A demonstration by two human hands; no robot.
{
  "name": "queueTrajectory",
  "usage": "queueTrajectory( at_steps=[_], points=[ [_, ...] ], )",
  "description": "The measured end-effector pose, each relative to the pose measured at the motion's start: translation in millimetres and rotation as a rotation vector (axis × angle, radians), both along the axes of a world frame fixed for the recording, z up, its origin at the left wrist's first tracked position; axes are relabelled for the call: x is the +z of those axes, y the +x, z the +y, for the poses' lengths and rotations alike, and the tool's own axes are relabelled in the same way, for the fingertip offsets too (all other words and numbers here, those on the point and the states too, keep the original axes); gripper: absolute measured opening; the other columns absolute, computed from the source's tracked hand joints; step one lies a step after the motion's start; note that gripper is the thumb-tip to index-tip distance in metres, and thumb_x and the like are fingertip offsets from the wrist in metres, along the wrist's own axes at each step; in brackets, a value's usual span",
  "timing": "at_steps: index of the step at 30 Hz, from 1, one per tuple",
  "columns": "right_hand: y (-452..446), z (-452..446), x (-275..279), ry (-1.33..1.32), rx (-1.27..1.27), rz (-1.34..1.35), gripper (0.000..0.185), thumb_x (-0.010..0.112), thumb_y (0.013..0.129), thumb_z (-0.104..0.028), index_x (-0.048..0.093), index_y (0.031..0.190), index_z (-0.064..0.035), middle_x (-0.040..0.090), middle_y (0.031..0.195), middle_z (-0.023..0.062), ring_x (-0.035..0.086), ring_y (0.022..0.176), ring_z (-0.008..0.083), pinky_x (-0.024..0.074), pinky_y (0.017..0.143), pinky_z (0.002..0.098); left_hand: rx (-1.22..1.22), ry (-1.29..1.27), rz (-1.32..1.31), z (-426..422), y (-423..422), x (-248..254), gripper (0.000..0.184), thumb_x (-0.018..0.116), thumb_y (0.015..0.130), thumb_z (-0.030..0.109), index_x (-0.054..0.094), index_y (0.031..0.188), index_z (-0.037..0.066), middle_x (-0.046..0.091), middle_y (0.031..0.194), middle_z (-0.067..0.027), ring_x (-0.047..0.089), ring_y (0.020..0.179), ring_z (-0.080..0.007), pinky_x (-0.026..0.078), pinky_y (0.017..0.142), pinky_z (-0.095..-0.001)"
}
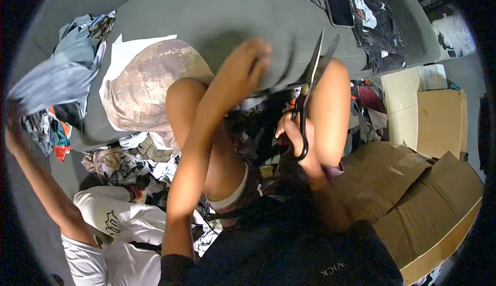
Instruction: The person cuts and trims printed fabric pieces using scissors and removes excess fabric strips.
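My right hand (297,133) is closed around the black handles of a pair of scissors (311,76), beside my right knee. The blades point up and away from me, parted. My left hand (250,63) is raised over the grey surface (227,4), left of the blades. Motion smears its fingers, and I cannot make out whether anything is in them. Between this hand and the scissors is a dark, curved blur. A piece of faded camouflage fabric (150,74) lies by my left knee, over a white sheet (121,53).
At left, a co-worker's arm (44,187) reaches toward blurred grey cloth (57,79). A phone (338,1) and dark garments (380,32) lie at the back right. Cardboard (382,177) stands at my right. Fabric scraps (139,156) are heaped below the surface's edge.
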State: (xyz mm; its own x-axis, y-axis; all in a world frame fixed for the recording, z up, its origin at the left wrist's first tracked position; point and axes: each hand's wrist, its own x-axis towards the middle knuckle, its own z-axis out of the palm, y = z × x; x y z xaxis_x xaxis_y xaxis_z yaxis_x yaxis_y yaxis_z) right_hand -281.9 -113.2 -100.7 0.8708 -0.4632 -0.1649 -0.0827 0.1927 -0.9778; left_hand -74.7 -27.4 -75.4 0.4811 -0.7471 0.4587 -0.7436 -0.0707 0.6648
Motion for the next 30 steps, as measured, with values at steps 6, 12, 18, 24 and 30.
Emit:
queueTrajectory(
  at_steps=[6, 12, 18, 24, 30],
  points=[
    [81, -67, 56, -0.279, 0.081, 0.052, 0.04, 0.062, 0.088, -0.036, 0.056, 0.062, -0.0063, 0.052, 0.055, -0.0016, 0.049, 0.052, 0.0076, 0.0362, 0.049, 0.0252, 0.272, 0.277, 0.734, -1, -3, 43, 0.025, 0.046, 0.085, 0.005, 0.06, 0.105, 0.003, 0.063, 0.081, -0.0103, 0.06, 0.073, -0.0177, 0.05, 0.064, -0.03],
    [182, -171, 38, -1.066, 0.261, 0.403, 0.067, 0.07, 0.066, -0.063, 0.063, 0.071, 0.0032, 0.064, 0.063, 0.0169, 0.064, 0.062, 0.0313, 0.049, 0.06, 0.0406, 0.404, -0.151, 0.429, 19, 18, 3, 0.02, 0.042, 0.085, 0.001, 0.061, 0.094, 0.001, 0.058, 0.068, -0.0078, 0.055, 0.061, -0.0138, 0.046, 0.058, -0.0279],
    [216, -186, 43, -1.337, 0.651, 0.518, 0.068, 0.07, 0.063, -0.066, 0.063, 0.075, -0.0001, 0.066, 0.075, 0.0164, 0.062, 0.07, 0.0355, 0.0481, 0.066, 0.0424, 0.231, -0.097, 0.347, 3, 10, -12, 0.02, 0.045, 0.085, -0.002, 0.059, 0.099, 0.001, 0.061, 0.083, -0.0073, 0.056, 0.08, -0.0158, 0.046, 0.076, -0.0273],
    [204, -157, 65, -1.298, 0.577, 0.584, 0.032, 0.078, 0.064, -0.029, 0.067, 0.075, -0.0008, 0.066, 0.071, 0.0141, 0.064, 0.066, 0.0277, 0.0483, 0.063, 0.0376, 0.243, -0.109, 0.472, 13, 8, 1, 0.019, 0.044, 0.088, -0.001, 0.06, 0.098, 0.001, 0.062, 0.083, -0.007, 0.057, 0.078, -0.0138, 0.047, 0.071, -0.0265],
    [178, -171, 31, -1.059, 0.123, 0.142, 0.043, 0.081, 0.065, -0.022, 0.064, 0.097, 0.0013, 0.063, 0.092, 0.0238, 0.063, 0.089, 0.0325, 0.0477, 0.077, 0.04, 0.309, -0.292, 0.543, 44, 4, 28, 0.018, 0.044, 0.09, 0.0, 0.061, 0.097, -0.001, 0.063, 0.086, -0.006, 0.058, 0.079, -0.0114, 0.046, 0.072, -0.0248]
  ],
)
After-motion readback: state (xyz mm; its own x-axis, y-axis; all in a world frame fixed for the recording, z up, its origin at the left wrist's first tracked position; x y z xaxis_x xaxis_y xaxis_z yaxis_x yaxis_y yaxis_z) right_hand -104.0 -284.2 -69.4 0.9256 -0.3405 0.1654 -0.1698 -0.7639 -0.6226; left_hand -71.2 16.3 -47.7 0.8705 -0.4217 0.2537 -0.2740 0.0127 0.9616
